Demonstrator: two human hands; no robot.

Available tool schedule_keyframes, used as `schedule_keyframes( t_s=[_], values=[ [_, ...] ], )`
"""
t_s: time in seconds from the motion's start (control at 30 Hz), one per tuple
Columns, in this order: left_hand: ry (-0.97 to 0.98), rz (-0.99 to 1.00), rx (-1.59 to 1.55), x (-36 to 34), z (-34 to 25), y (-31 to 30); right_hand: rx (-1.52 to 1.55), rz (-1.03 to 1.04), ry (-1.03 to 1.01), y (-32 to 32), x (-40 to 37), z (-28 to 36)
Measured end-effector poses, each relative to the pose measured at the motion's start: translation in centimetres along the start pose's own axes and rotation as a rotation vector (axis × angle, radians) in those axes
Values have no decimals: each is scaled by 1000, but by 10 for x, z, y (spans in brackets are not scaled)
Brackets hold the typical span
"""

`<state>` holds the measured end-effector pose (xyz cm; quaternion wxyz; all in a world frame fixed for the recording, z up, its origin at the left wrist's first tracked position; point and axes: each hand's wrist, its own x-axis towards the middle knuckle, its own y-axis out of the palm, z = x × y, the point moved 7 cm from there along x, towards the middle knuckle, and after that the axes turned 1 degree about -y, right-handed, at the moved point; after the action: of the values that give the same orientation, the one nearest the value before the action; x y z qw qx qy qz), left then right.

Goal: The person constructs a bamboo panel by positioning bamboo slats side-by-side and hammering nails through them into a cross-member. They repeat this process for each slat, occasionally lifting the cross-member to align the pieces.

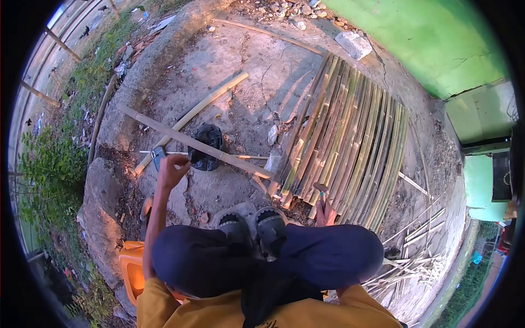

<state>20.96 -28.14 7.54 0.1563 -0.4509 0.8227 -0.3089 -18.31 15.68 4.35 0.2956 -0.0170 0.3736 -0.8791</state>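
Note:
My left hand (174, 168) is raised beside a black plastic bag (208, 145), its fingers pinched together; anything between them is too small to make out. Just left of it lies a blue phone-like object (158, 157). In my right hand (326, 213), near my right knee, is a hammer (321, 188), its head over the near edge of the bamboo slats (350, 136). These slats lie side by side as a panel on the ground. A long bamboo strip (191, 141) runs from the left to the panel's near left corner.
Another bamboo piece (216, 95) lies diagonally behind the bag. Thin split strips (421, 273) are heaped at the right. A white block (353, 45) is beyond the panel, near the green wall (432, 38). An orange plastic item (131, 270) sits by my left knee.

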Motion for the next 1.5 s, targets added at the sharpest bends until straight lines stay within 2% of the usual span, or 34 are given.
schedule_keyframes(
  t_s=[0.03, 0.13, 0.2, 0.3, 0.37, 0.47, 0.53, 0.57, 0.63, 0.67, 0.77, 0.87, 0.9, 0.93, 1.0, 1.07, 1.13, 1.2, 1.27, 1.3, 1.33, 1.4, 1.5],
  values=[
    [-53, 88, -57, 17, -24, -13, 25, 24, -83, 1, 14, 4],
    [21, 374, -135, 63, -128, -24, 33, 90, -220, 5, 51, 52],
    [101, 580, -194, 81, -187, 7, 149, 176, -197, 10, 72, 88],
    [210, 800, -310, 89, -240, 79, 305, 264, -204, 31, 91, 132],
    [210, 788, -284, 91, -245, 141, 507, 287, -146, 50, 95, 140],
    [187, 745, -381, 80, -224, 226, 627, 305, -117, 71, 92, 133],
    [-6, 518, -582, 61, -200, 257, 524, 235, -146, 71, 87, 125],
    [-10, 526, -581, 48, -193, 273, 564, 200, -136, 71, 87, 119],
    [-245, 406, -797, 14, -169, 295, 572, 137, -82, 78, 81, 87],
    [-252, 408, -801, 1, -167, 302, 567, 140, -76, 81, 81, 79],
    [-472, 292, -983, -40, -141, 319, 602, 95, 10, 86, 75, 59],
    [-520, 246, -989, -55, -136, 323, 428, 165, -112, 86, 74, 70],
    [-528, 222, -1057, -59, -134, 323, 268, 200, -52, 83, 73, 69],
    [-532, 217, -1062, -61, -132, 322, 262, 206, -53, 83, 73, 71],
    [-483, 264, -825, -60, -125, 315, 139, 237, -170, 94, 75, 72],
    [-435, 270, -859, -55, -112, 316, 183, 218, -212, 105, 75, 73],
    [-157, 132, -677, -48, -105, 312, 255, 220, -237, 111, 76, 77],
    [-190, 142, -641, -43, -127, 281, 181, 234, -228, 112, 78, 80],
    [-365, 106, -462, -40, -119, 269, 102, 243, -213, 111, 78, 87],
    [-348, -30, -500, -42, -109, 266, 72, 215, -232, 108, 77, 93],
    [-351, -28, -506, -41, -101, 266, 41, 187, -253, 105, 76, 101],
    [-199, -173, -392, -40, -94, 251, 57, 168, -275, 106, 76, 100],
    [-211, -128, -360, -41, -92, 249, -55, 207, -353, 112, 75, 104]
  ],
)
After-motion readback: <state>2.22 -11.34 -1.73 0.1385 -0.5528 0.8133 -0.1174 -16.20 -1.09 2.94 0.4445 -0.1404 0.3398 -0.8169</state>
